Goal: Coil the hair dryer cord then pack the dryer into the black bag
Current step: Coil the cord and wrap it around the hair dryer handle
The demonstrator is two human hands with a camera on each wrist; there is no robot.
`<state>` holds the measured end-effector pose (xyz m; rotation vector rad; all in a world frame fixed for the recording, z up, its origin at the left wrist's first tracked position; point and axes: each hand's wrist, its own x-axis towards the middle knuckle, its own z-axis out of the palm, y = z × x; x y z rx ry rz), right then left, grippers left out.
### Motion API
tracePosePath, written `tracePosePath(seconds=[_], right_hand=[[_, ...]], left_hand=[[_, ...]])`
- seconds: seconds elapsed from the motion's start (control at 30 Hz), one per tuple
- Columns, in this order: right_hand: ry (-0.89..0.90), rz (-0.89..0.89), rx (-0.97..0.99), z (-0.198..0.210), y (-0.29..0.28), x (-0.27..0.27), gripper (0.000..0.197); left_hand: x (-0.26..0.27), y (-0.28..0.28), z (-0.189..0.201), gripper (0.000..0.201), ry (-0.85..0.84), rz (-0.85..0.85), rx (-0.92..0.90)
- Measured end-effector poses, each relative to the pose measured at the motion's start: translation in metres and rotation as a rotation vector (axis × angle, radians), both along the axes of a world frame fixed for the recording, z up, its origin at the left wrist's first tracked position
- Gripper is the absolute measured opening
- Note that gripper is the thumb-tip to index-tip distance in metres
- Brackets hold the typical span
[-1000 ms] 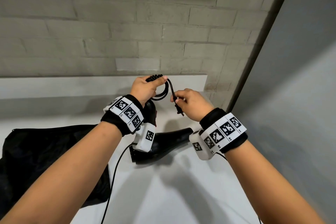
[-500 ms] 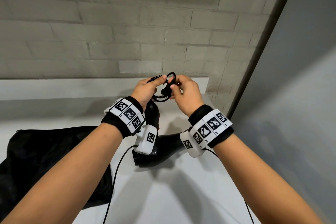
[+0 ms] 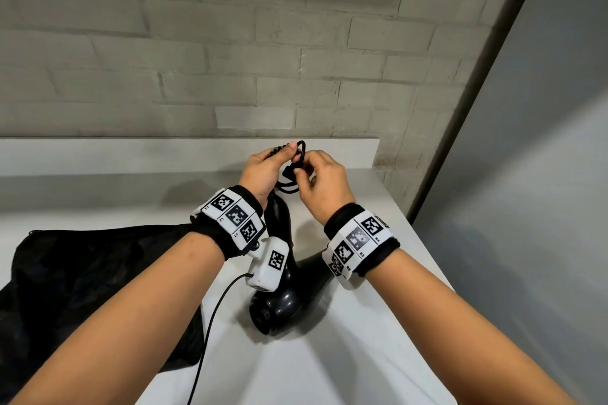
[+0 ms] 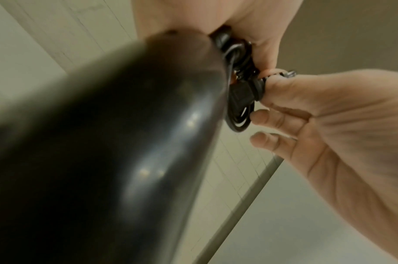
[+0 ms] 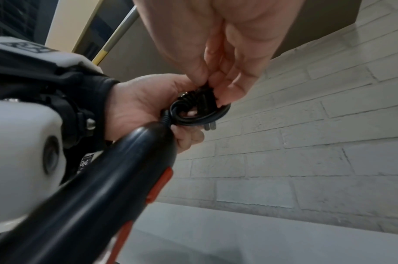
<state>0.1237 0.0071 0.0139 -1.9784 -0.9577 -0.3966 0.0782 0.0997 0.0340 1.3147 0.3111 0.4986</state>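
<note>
- I see my left hand [image 3: 263, 171] curled round the coiled black rubber cord [image 5: 201, 114] and the handle end of the glossy black plastic hair dryer [image 3: 279, 302], raised above the white counter [image 3: 329, 371] near its back edge.
- My right hand [image 3: 320, 182] pinches the plug [image 4: 243, 92] — stiff, springy cord, so I'd keep the loops clamped.
- The soft black bag [image 3: 82, 273] lies at the counter's left edge; I'd grip the dryer's rigid handle — probably light.

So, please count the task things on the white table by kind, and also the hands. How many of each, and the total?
Hair dryer, with its cord coiled at the handle end: 1
Black bag: 1
Hands, left hand and right hand, both gripping the cord: 2
Total: 4
</note>
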Motion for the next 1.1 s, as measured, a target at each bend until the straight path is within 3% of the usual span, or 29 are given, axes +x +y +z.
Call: tracePosePath(seconds=[0.2, 0.37, 0.67, 0.93, 1.1], right_hand=[[0.055, 0.003, 0.039, 0.008, -0.002, 0.002, 0.015], [0.030, -0.022, 0.101, 0.017, -0.005, 0.004, 0.014], [0.028, -0.028, 0.263, 0.018, -0.011, 0.004, 0.014], [0.037, -0.040, 0.176, 0.019, -0.008, 0.003, 0.007], [0.217, 0.014, 0.330, 0.011, -0.004, 0.001, 0.014]], left_hand=[[0.001, 0.002, 0.000, 0.019, -0.018, 0.006, -0.025], [0.007, -0.002, 0.006, 0.025, -0.001, 0.001, 0.007], [0.017, 0.002, 0.010, 0.019, -0.125, -0.068, 0.024], [0.019, 0.004, 0.007, 0.024, -0.121, -0.051, 0.073], [0.017, 0.003, 0.007, 0.025, -0.148, -0.056, 0.039]])
